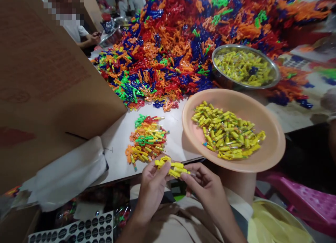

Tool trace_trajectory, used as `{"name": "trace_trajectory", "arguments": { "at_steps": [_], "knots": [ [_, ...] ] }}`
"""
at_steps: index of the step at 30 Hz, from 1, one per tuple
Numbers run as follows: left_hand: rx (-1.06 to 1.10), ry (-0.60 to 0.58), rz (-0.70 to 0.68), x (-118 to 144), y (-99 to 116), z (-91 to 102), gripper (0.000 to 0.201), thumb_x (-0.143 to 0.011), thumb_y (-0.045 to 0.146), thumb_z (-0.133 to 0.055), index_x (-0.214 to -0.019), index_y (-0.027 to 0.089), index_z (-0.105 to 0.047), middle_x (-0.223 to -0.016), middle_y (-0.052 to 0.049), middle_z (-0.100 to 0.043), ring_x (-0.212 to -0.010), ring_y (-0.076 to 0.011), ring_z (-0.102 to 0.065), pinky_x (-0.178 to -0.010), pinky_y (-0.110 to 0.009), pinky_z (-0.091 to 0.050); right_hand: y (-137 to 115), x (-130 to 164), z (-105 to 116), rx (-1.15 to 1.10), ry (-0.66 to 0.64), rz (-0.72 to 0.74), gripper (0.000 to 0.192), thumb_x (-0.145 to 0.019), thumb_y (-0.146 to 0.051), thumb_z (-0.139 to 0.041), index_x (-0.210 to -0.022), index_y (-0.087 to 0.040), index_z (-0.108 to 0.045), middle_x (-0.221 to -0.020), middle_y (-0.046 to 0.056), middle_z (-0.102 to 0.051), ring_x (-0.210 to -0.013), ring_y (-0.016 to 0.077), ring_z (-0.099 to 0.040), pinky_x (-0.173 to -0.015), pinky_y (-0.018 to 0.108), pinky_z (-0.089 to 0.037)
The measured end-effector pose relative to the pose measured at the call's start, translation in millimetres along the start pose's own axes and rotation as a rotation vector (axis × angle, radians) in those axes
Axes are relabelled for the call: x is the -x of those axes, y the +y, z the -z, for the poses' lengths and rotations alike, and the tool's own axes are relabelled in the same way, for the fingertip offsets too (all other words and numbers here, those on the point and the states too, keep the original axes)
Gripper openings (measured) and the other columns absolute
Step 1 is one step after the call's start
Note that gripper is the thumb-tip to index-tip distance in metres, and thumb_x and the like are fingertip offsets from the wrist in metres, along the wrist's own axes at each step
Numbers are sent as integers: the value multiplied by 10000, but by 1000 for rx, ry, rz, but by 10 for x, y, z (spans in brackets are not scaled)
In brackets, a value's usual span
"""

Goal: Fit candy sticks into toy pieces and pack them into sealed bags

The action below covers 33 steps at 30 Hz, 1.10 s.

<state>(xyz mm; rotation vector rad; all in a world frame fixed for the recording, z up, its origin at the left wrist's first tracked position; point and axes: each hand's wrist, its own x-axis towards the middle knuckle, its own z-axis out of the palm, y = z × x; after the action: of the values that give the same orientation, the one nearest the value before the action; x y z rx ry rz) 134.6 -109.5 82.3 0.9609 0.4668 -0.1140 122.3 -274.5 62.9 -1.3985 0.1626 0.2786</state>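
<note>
Both hands hold a yellow plastic toy (174, 168) between them, just in front of the table's edge. My left hand (154, 180) is closed on its looped left end, thumb on top. My right hand (203, 183) pinches the right end, where some clear plastic shows. The toy's exact kind I cannot make out. Just beyond my hands, a small heap of orange, green, red and yellow toys (148, 139) lies on the white table (115, 164). To the right, a peach plastic basin (273, 148) holds many yellow pieces (228, 131).
A large cardboard box (52, 78) stands at left, beside a white plastic bag (70, 169). Behind is a big pile of colourful toys (168, 50) and a metal bowl (275, 76) of yellow pieces. A sticker sheet (76, 229), pink stool (301, 197) and another person (78, 33) are visible.
</note>
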Motion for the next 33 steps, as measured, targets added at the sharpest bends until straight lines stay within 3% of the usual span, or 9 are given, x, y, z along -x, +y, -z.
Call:
{"name": "trace_trajectory", "arguments": {
  "at_steps": [5, 9, 12, 15, 19, 22, 26, 30, 33],
  "knots": [
    [-74, 43, 2, -77, -36, 117, 585, -727, 586, -1069, -1045, 180, -793, -1045, -97, -858, -959, -297, -861, -848, -401, -744, 15, -112, 89, 227, -9, 96, 325, -1031, -533, -832, -1116, -220, -848, -879, 32, -786, -721, 151, -654, -645, 234, -529],
    [-452, -41, -140, -174, 86, 291, 473, -956, 600, -884, -1227, 218, -813, -1270, -131, -853, -1141, -304, -846, -946, -376, -720, 62, -262, 133, 471, -39, 359, 202, -1103, -383, -714, -1113, -234, -849, -966, 46, -793, -815, 181, -716, -758, 268, -569],
    [-833, -56, -480, -372, 378, 374, 357, -1061, 505, -768, -1305, 249, -815, -1334, -107, -837, -1237, -273, -808, -1063, -348, -665, 235, -431, 91, 548, 83, 424, 281, -1122, -428, -666, -1084, -215, -846, -889, 49, -767, -744, 190, -704, -695, 270, -569],
    [-1138, -61, -736, -795, 806, 416, 295, -1118, 453, -648, -1238, 243, -817, -1293, -96, -836, -1229, -268, -787, -1101, -377, -636, 444, -639, -3, 588, 199, 380, 401, -1149, -501, -586, -1061, -197, -832, -798, 44, -748, -660, 195, -682, -615, 270, -549],
    [-1544, -170, -696, -1621, 1327, 563, 337, -1062, 367, -529, -1163, 214, -812, -1295, -129, -831, -1252, -300, -747, -1187, -456, -581, 519, -784, -117, 624, 188, 375, 378, -1132, -476, -585, -1105, -188, -828, -799, 55, -767, -700, 225, -722, -701, 300, -580],
    [-1606, -181, -609, -2136, 1494, 729, 297, -885, 351, -594, -1041, 215, -806, -1170, -146, -835, -1180, -344, -750, -1179, -511, -581, 286, -619, -59, 687, 98, 361, 316, -1110, -398, -609, -1232, -198, -821, -844, 56, -808, -707, 229, -759, -693, 293, -576],
    [-1601, -229, -503, -2488, 1519, 920, 436, -743, 460, -650, -1085, 231, -795, -1223, -154, -810, -1218, -401, -735, -1172, -556, -578, -359, -278, 279, 756, -355, 423, 247, -1155, -327, -601, -1236, -287, -832, -1027, 27, -865, -892, 188, -820, -801, 238, -581],
    [-1576, -224, -427, -2613, 1569, 1013, 606, -680, 518, -694, -1185, 193, -773, -1239, -167, -772, -1135, -404, -743, -1084, -559, -615, -888, -452, 831, 1047, -136, 445, 292, -1179, -351, -540, -1163, -262, -817, -1012, 48, -869, -821, 180, -820, -714, 236, -557],
    [-1568, -190, -396, -2637, 1639, 1022, 533, -641, 504, -769, -1072, 191, -774, -1130, -134, -773, -1064, -380, -738, -1018, -514, -630, -931, -913, 1114, 1474, -231, 377, 227, -1104, -279, -597, -1100, -247, -821, -1019, 86, -876, -847, 231, -833, -691, 263, -532]
  ]
}}
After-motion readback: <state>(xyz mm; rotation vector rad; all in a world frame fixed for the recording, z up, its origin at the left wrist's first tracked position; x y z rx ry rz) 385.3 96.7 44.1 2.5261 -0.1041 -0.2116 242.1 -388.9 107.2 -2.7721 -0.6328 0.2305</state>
